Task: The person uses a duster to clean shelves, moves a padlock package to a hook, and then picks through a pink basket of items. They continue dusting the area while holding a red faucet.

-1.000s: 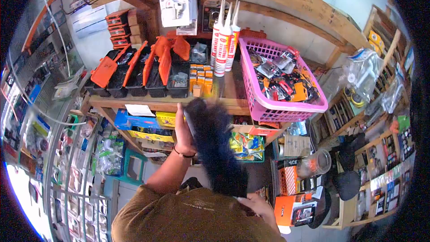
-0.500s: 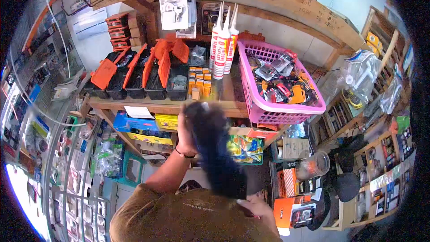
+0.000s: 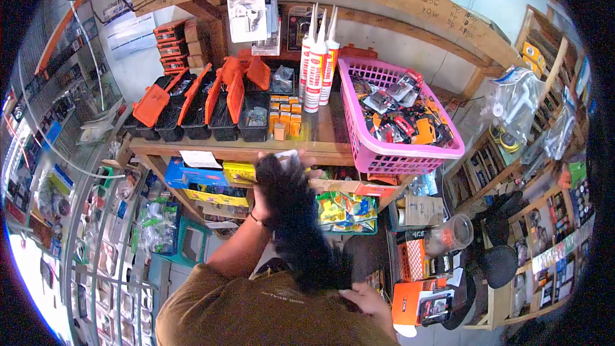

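A dark, shaggy feather duster (image 3: 298,218) slants across the middle, from the shelf front down to my chest. My right hand (image 3: 366,299) is closed around its lower end, at the right side of my shirt. My left hand (image 3: 259,202) is at the upper end, largely covered by the dark feathers, its fingertips showing on the far side. A small pale thing (image 3: 290,159) peeks out above the feathers at my left fingers; its kind is hidden. Just beyond are small orange-and-white boxes (image 3: 285,119) on the shelf.
On the wooden shelf (image 3: 256,149) stand black bins with orange lids (image 3: 224,112), silicone sealant tubes (image 3: 314,80) and a pink basket (image 3: 410,161) of packaged parts. Yellow and blue boxes (image 3: 192,176) sit below. A clear plastic jar (image 3: 451,234) stands at right.
The feather duster's upper end has shifted slightly down and left, and its feathers look sharper. Fingertips of my left hand now show on its right side. My right hand stays near my shirt.
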A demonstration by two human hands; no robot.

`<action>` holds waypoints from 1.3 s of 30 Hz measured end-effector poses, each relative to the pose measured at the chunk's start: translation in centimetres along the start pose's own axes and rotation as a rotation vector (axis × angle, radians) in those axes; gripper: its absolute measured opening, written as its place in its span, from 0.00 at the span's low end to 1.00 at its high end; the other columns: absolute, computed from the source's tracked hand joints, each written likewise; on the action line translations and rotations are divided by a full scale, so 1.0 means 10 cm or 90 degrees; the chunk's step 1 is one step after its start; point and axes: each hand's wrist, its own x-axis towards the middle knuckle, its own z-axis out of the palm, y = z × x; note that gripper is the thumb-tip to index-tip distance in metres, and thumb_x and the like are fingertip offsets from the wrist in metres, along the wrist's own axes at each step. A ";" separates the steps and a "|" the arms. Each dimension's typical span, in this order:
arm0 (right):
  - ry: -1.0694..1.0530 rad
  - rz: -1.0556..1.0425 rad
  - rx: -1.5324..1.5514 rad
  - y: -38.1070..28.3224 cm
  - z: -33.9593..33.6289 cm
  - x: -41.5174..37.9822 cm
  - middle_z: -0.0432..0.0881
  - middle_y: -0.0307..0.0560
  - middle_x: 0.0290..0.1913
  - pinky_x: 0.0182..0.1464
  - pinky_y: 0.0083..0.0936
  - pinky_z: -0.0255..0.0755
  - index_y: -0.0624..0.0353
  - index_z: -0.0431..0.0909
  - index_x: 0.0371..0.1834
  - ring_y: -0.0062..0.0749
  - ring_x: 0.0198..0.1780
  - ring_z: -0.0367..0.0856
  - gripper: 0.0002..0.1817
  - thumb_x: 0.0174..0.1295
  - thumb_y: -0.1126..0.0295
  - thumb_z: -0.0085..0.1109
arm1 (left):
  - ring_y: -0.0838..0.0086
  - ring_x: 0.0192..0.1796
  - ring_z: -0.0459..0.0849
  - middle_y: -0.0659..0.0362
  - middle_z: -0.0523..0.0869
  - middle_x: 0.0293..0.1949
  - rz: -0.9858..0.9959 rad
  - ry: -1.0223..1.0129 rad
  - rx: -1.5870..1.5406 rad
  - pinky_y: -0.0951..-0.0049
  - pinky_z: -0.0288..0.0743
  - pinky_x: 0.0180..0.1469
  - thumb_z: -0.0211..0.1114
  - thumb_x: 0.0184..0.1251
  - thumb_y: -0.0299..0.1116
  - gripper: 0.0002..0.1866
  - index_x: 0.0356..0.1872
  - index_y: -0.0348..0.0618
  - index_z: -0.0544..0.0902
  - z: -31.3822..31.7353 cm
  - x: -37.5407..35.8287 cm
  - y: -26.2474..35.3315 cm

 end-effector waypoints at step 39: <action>-0.020 0.256 -0.186 0.32 -0.32 0.07 0.71 0.38 0.14 0.19 0.20 0.62 0.60 0.71 0.16 0.17 0.16 0.66 0.19 0.61 0.60 0.50 | 0.52 0.57 0.68 0.48 0.71 0.54 0.039 0.085 0.070 0.44 0.60 0.56 0.41 0.54 0.68 0.42 0.57 0.39 0.64 0.13 -0.17 0.08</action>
